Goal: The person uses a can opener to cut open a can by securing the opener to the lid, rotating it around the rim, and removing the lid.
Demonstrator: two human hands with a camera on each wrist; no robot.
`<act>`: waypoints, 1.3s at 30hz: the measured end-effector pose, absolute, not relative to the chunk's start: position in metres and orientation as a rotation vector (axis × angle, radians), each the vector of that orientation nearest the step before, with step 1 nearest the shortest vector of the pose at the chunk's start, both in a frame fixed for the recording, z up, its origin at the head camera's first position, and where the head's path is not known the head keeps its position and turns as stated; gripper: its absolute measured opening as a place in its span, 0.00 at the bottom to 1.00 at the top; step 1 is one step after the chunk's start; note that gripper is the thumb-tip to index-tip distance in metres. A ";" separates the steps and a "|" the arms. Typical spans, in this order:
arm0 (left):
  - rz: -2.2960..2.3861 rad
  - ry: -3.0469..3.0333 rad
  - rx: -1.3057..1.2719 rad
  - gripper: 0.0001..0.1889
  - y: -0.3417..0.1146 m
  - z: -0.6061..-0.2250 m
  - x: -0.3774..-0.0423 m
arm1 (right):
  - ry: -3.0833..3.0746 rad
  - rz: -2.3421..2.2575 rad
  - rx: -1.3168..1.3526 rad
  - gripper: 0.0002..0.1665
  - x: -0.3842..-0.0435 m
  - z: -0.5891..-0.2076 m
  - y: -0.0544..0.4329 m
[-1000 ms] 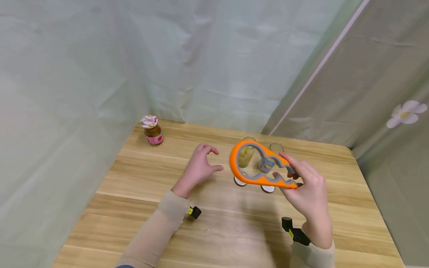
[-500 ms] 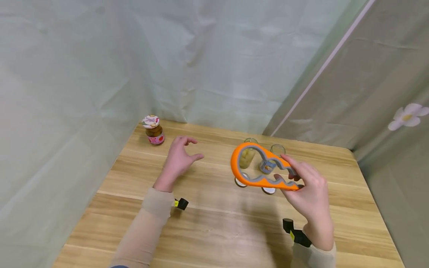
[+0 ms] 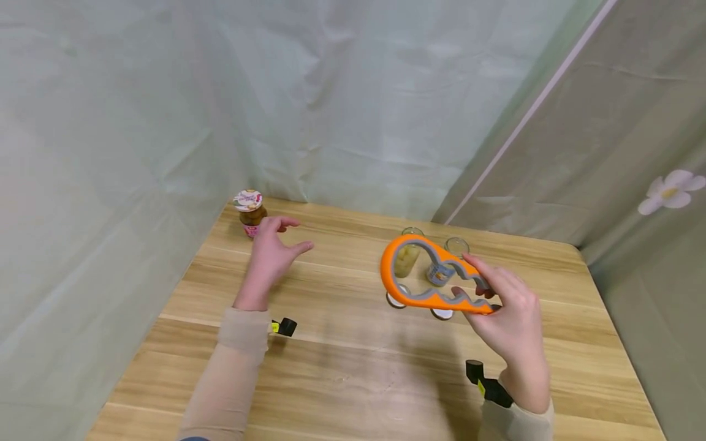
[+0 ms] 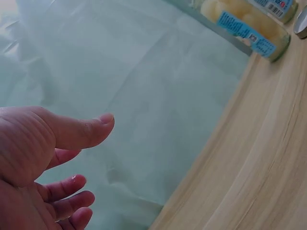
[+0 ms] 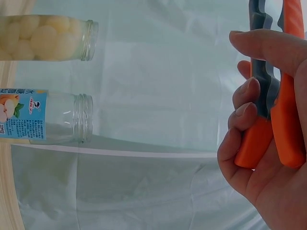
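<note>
My right hand [image 3: 510, 312] grips the handles of an orange jar opener [image 3: 388, 269] with a grey toothed inner edge, held up above the table. Fingers and thumb wrap round both handles in the right wrist view. On the left, my left hand [image 3: 271, 254] holds nothing, its thumb spread from loosely bent fingers. Just beyond it stands a lidded jar [image 3: 250, 215] with dark contents and a pink label, partly covered by that hand in the head view. Behind the opener are an open jar of pale round fruit [image 5: 43, 38] and an open jar with a blue label [image 5: 60, 117].
Two loose lids [image 3: 442, 314] lie on the wooden table [image 3: 342, 380] in front of the open jars. Pale curtains [image 3: 353, 110] hang along the table's back and sides. Each wrist carries a black camera mount [image 3: 287, 327].
My left hand has moved left, away from the opener and up to the lidded jar, now overlapping its lower part. The right hand with the jar opener has stayed nearly still.
</note>
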State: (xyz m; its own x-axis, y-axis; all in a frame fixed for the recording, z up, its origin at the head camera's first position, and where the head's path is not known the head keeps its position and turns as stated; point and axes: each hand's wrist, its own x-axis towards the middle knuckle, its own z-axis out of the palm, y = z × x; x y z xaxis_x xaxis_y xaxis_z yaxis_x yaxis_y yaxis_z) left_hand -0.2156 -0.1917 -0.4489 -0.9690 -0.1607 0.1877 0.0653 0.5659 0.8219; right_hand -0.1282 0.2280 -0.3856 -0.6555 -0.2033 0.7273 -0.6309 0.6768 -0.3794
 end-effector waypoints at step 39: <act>-1.563 -2.017 0.455 0.47 -0.254 -0.474 -0.244 | -2.224 0.785 0.618 0.29 -0.121 -0.390 0.235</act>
